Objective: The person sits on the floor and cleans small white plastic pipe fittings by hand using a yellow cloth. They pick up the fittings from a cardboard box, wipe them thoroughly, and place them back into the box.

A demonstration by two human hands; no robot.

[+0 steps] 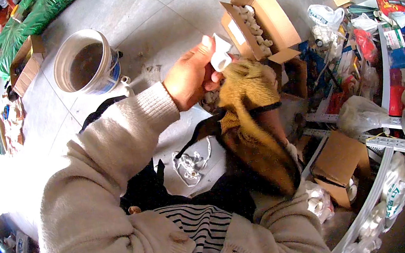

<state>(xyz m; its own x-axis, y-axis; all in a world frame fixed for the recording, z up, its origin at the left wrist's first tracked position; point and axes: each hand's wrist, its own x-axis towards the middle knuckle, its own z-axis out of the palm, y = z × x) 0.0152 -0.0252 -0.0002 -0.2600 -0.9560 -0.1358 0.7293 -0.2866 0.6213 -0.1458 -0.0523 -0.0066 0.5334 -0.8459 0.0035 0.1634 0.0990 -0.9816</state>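
My left hand (190,79) grips a white plastic pipe fitting (220,56) between thumb and fingers, with an open end of the fitting facing me. Pressed close beside it is a mustard-yellow, towel-like cloth (247,89) with dark edging, whose long end hangs toward my lap. My right hand (270,76) holds this cloth and is mostly covered by it; the wrist shows below. Whether the cloth touches the fitting is hard to tell. Beyond my hands, an open cardboard box (276,19) contains many similar white fittings (252,28).
A whitish bucket (109,54) with dark contents stands on the floor at left, a small fitting (125,80) beside it. Crumpled white plastic (192,166) lies between my legs. Metal shelving (382,175) with bags and a brown carton (341,157) crowds the right. Green wrapped material (36,21) lies upper left.
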